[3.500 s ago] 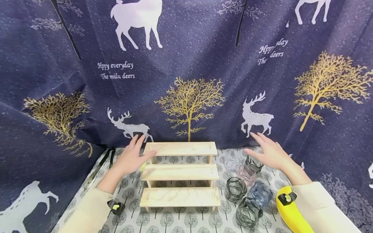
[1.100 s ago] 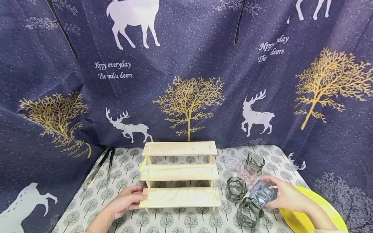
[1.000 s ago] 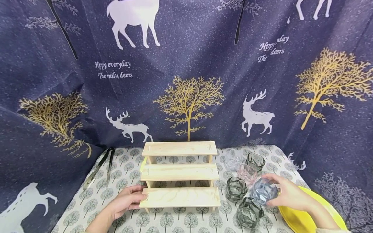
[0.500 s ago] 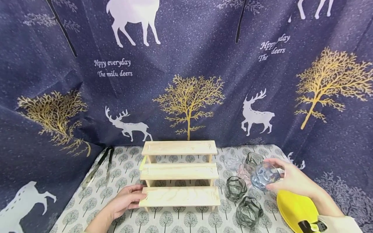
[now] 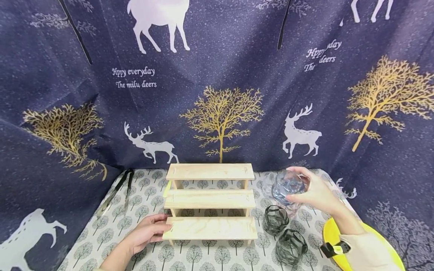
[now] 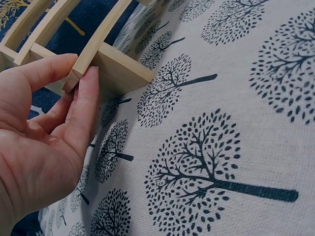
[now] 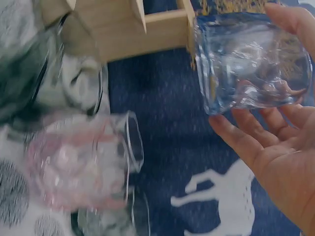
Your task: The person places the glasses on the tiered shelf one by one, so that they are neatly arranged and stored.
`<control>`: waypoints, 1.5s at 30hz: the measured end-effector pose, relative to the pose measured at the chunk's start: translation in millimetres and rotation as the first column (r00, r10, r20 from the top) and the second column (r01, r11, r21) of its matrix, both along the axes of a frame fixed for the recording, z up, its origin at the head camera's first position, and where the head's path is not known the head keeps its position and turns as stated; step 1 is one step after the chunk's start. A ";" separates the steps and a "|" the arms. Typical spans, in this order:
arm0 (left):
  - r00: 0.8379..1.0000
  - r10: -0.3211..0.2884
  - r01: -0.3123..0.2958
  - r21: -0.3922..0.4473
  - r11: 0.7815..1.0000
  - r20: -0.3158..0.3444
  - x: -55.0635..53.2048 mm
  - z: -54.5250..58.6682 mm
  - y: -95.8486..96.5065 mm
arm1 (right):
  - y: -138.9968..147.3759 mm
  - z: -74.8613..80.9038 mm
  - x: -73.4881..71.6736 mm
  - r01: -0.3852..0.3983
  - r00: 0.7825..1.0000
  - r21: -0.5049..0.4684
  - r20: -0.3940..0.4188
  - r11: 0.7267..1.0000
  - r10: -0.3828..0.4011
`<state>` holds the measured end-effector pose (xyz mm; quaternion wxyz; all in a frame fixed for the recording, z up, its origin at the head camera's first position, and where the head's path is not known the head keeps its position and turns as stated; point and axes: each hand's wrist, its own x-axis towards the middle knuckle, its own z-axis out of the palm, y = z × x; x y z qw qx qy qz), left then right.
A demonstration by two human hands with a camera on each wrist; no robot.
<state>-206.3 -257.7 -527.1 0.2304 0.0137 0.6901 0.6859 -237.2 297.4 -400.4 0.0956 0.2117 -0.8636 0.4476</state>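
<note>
Tablecloth (image 5: 116, 241); right hand (image 5: 314, 191) curled wide round blue glass (image 7: 243, 56).

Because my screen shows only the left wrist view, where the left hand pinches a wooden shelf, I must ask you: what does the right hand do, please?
Observer: The right hand holds a blue glass.
Operator: Thank you. Is there some space between this glass and its neighbours?
Observer: In the right wrist view, a gap separates it from the pink glass.
Operator: And what is standing to the right of the lowest shelf?
Observer: Two dark glasses, one nearer to the shelf, the other closer to the person.
</note>
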 end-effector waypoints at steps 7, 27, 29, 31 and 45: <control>1.000 0.008 -0.008 0.000 1.000 -0.007 0.9 0.9 -0.6 | -36.6 9.4 -19.2 -0.028 0.999 -0.036 -0.018 0.999 0.028; 1.000 0.012 -0.012 -0.002 1.000 -0.008 0.5 0.8 -1.5 | -159.0 17.6 -65.9 -0.101 0.988 -0.216 0.092 0.971 0.123; 1.000 0.016 -0.016 0.000 1.000 -0.009 -0.1 0.0 -1.6 | -171.0 16.1 -69.3 -0.111 0.988 -0.212 0.080 0.971 0.130; 1.000 0.019 -0.019 -0.002 1.000 -0.013 -0.6 -1.3 -1.4 | -182.3 15.1 -72.2 -0.118 0.987 -0.220 0.080 0.968 0.138; 1.000 0.026 -0.026 -0.004 1.000 -0.002 2.2 -6.9 -3.1 | -253.2 9.2 -90.4 -0.116 0.980 -0.268 0.123 0.956 0.153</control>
